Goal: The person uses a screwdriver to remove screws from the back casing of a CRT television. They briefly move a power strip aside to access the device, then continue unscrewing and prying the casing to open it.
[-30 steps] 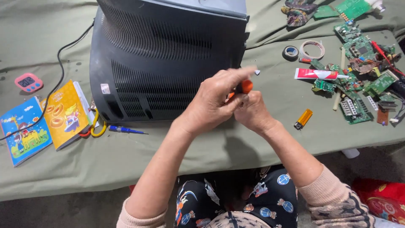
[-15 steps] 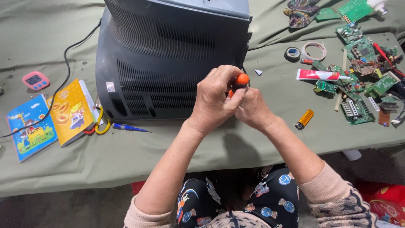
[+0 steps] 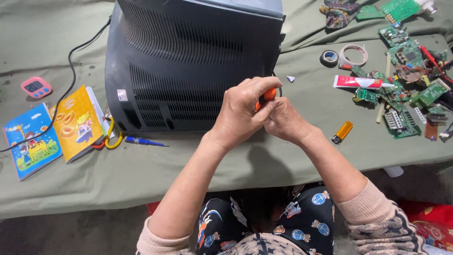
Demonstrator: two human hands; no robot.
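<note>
An orange-handled screwdriver (image 3: 267, 96) is gripped between both hands at the lower right corner of a dark grey television back casing (image 3: 188, 66). My left hand (image 3: 243, 111) wraps over the handle from the left. Against it from the right presses my right hand (image 3: 285, 120), closed on the lower part of the same tool. The tool's shaft and tip are hidden behind my fingers. The casing lies on a green cloth-covered table (image 3: 141, 174).
Two picture books (image 3: 52, 130), a pink timer (image 3: 36, 87), a blue pen (image 3: 144, 141) and a black cable (image 3: 71, 85) lie left. On the right lie an orange lighter (image 3: 342, 131), a glue tube (image 3: 358, 82), tape rolls (image 3: 340, 55) and several circuit boards (image 3: 406, 80).
Both hands with the screwdriver have stayed at the casing's lower right corner, turning slightly around the handle. The view has shifted a little.
</note>
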